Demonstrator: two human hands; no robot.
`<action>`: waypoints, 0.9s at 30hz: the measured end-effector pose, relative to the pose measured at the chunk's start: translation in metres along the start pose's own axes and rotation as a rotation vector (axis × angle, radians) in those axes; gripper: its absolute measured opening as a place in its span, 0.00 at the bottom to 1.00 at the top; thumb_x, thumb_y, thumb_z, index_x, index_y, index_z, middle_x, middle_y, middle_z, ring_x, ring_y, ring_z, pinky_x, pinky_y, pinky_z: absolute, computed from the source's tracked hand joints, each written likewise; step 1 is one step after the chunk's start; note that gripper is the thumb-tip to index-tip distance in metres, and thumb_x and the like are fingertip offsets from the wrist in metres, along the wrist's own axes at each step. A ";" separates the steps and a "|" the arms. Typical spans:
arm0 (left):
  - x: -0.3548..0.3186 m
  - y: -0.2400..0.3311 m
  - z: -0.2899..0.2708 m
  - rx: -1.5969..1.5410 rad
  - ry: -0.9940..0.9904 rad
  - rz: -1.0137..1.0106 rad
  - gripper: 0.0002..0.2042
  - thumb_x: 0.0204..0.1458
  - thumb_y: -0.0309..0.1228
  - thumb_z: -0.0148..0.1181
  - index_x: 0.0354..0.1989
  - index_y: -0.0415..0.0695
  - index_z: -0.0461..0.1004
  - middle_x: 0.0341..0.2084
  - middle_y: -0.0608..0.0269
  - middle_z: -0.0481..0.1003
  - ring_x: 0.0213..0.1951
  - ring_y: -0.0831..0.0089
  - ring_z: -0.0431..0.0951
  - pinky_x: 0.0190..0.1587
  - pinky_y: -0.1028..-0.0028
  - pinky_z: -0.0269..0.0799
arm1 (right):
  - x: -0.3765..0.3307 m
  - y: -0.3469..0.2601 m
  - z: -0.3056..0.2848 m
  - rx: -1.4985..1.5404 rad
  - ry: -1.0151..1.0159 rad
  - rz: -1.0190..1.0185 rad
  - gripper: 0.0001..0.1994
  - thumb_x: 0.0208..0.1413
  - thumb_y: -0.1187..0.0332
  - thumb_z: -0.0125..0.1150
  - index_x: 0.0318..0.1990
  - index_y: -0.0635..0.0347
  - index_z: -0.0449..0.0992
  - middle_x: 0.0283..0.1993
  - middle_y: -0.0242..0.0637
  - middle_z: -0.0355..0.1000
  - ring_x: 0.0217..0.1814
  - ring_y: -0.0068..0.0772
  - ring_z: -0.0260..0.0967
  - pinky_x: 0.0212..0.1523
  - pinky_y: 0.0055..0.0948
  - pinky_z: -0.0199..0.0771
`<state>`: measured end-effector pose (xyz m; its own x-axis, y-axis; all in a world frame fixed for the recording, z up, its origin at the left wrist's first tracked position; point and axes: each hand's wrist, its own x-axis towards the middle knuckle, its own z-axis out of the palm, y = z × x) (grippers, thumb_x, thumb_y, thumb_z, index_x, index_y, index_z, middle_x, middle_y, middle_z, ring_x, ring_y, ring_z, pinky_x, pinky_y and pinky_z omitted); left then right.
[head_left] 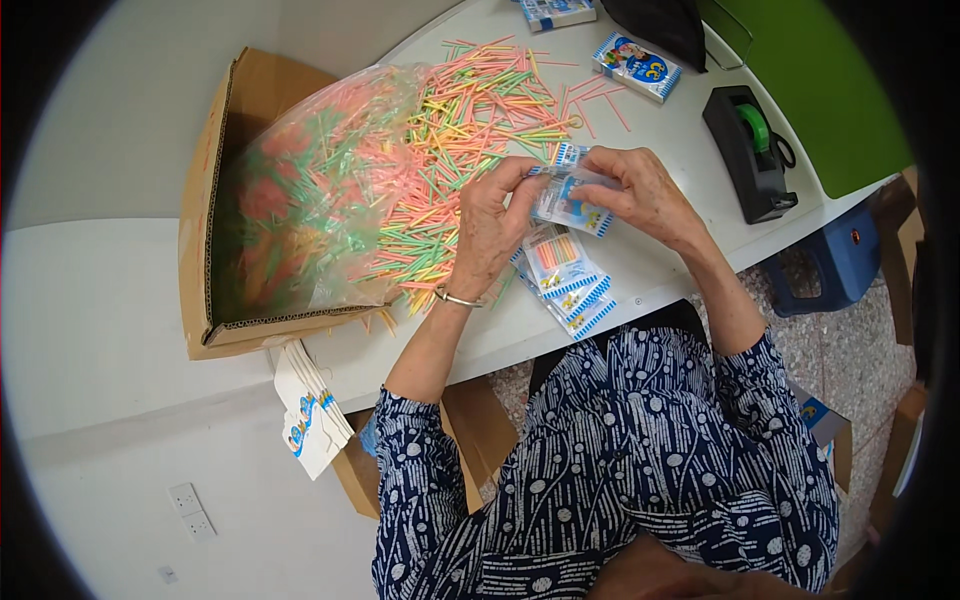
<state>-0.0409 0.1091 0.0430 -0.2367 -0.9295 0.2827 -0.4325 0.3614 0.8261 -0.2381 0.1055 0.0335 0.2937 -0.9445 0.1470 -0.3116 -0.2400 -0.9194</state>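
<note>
1. Small clear plastic packet with blue-and-white print [562,207]: raised between both hands, over the near edge of the white curved-edge table [690,225].
2. Left hand [492,225]: thumb and index fingertips together, pinched on the packet's upper left edge; silver-coloured bracelet [460,298] on the wrist.
3. Right hand [645,195]: thumb laid across the packet's right part, index bent above it; thumb and index apart as seen. Whether other fingers clamp from behind, cannot tell.
4. Blue-striped strip [570,155] shows between the fingertips, just above the packet; its end or a second piece, cannot tell.
5. Under and nearer the body: overlapping pile of flat clear packets with blue-striped ends [562,262], top one showing pink and yellow sticks. Lower ones mostly covered, count unclear.
6. Left of the hands: loose heap of thin pink, yellow and green sticks [480,115], partly behind the left hand. More sticks blurred inside a clear plastic bag [330,150], in an open brown cardboard box [200,240].
7. Beyond right hand: small blue-and-white printed carton [637,68], black tape dispenser with green roll [748,155].
8. Top edge: second blue-and-white carton [556,13] and black soft-looking item [660,28], both cut off.
</note>
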 end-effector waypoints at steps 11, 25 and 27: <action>0.044 -0.035 -0.008 0.398 -0.134 0.143 0.11 0.51 0.31 0.58 0.41 0.40 0.74 0.34 0.56 0.76 0.36 0.65 0.76 0.41 0.70 0.70 | 0.009 0.046 0.006 0.107 -0.104 0.005 0.13 0.56 0.66 0.58 0.27 0.70 0.73 0.16 0.28 0.60 0.21 0.15 0.51 0.22 0.25 0.54; 0.125 -0.047 0.011 1.292 -0.645 0.573 0.34 0.37 0.36 0.63 0.57 0.45 0.60 0.55 0.57 0.64 0.61 0.53 0.59 0.59 0.48 0.54 | 0.012 0.047 0.005 0.013 -0.153 0.030 0.14 0.51 0.65 0.60 0.22 0.67 0.70 0.17 0.44 0.63 0.20 0.35 0.60 0.25 0.36 0.59; 0.132 -0.057 0.016 1.272 -0.654 0.574 0.32 0.36 0.34 0.61 0.56 0.43 0.62 0.52 0.57 0.66 0.60 0.54 0.60 0.60 0.50 0.55 | 0.012 0.044 0.006 0.030 -0.148 0.030 0.13 0.50 0.65 0.60 0.22 0.67 0.71 0.17 0.44 0.64 0.20 0.36 0.61 0.25 0.36 0.59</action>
<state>-0.0613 -0.0328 0.0252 -0.8058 -0.5776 -0.1305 -0.5043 0.7849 -0.3601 -0.2435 0.0851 -0.0075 0.4157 -0.9071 0.0663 -0.2955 -0.2037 -0.9334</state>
